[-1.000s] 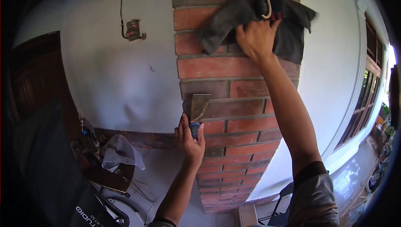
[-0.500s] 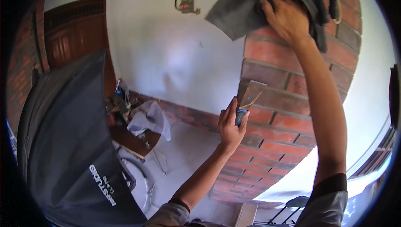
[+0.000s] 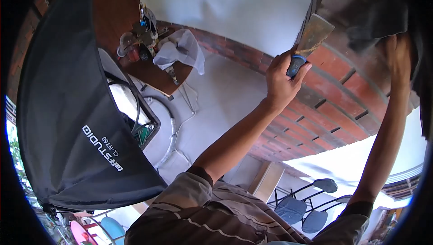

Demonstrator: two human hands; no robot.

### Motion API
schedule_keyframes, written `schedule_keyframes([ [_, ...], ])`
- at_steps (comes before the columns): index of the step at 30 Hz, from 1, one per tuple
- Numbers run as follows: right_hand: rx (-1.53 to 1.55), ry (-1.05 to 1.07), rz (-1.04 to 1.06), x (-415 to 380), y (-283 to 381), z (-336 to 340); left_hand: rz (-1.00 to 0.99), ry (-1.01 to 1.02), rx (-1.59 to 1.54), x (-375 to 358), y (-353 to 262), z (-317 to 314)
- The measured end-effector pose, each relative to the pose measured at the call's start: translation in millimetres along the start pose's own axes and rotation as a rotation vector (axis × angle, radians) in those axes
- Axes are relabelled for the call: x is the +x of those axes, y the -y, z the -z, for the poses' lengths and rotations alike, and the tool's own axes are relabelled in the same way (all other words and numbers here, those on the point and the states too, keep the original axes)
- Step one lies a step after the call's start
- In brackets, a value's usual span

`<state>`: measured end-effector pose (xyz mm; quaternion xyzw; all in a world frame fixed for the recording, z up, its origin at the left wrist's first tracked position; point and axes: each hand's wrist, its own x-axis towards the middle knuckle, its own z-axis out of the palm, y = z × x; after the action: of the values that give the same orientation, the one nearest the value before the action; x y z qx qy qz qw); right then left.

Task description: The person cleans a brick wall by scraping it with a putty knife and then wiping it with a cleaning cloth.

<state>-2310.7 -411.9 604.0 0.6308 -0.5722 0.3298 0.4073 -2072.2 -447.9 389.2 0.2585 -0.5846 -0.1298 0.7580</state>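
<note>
Gripping scraper [image 3: 311,37]; pressing cloth [image 3: 379,17]

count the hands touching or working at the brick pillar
2. The left hand grips a scraper against the brick pillar; the right hand presses a dark cloth higher up. No other hands show.

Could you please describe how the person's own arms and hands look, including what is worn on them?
Both hands, the left hand and the right hand, are bare, without gloves. The forearms are bare too. The sleeves end near the elbows: a brownish shirt with thin pale stripes. No watch, ring or marking is visible.
</note>
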Motion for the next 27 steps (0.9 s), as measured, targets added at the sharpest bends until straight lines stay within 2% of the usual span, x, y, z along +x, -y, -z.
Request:
schedule_keyframes([
  [2,0.037,0.157,-0.116,-36,13,-17,-0.005,0.014,0.019,-1,1,1],
  [3,0.172,0.128,-0.072,-66,15,-35,-0.001,0.027,0.014,-1,0,2],
  [6,-0.116,0.099,0.097,-129,11,-48,-0.005,0.040,0.003,-4,6,4],
  [7,-0.127,0.062,0.142,-138,11,-46,-0.014,0.030,0.004,-2,3,4],
  [9,-0.087,0.051,0.209,-141,-7,-54,-0.015,0.029,-0.004,0,1,2],
  [15,0.148,0.212,-0.089,-136,-8,-71,0.010,0.066,-0.048,-2,7,2],
  [18,0.188,0.282,-0.151,-147,17,-65,0.024,0.070,-0.069,-6,11,2],
  [20,0.195,0.240,-0.088,-165,27,-73,-0.050,0.029,-0.072,-3,15,-2],
  [22,0.207,0.128,0.044,-190,28,-87,-0.008,0.018,-0.085,-3,12,-3],
  [23,0.175,0.152,0.136,-193,29,-81,-0.010,0.023,-0.064,-3,10,-2],
  [27,0.160,0.169,0.093,-197,18,-76,-0.011,0.036,-0.012,-4,6,3],
])
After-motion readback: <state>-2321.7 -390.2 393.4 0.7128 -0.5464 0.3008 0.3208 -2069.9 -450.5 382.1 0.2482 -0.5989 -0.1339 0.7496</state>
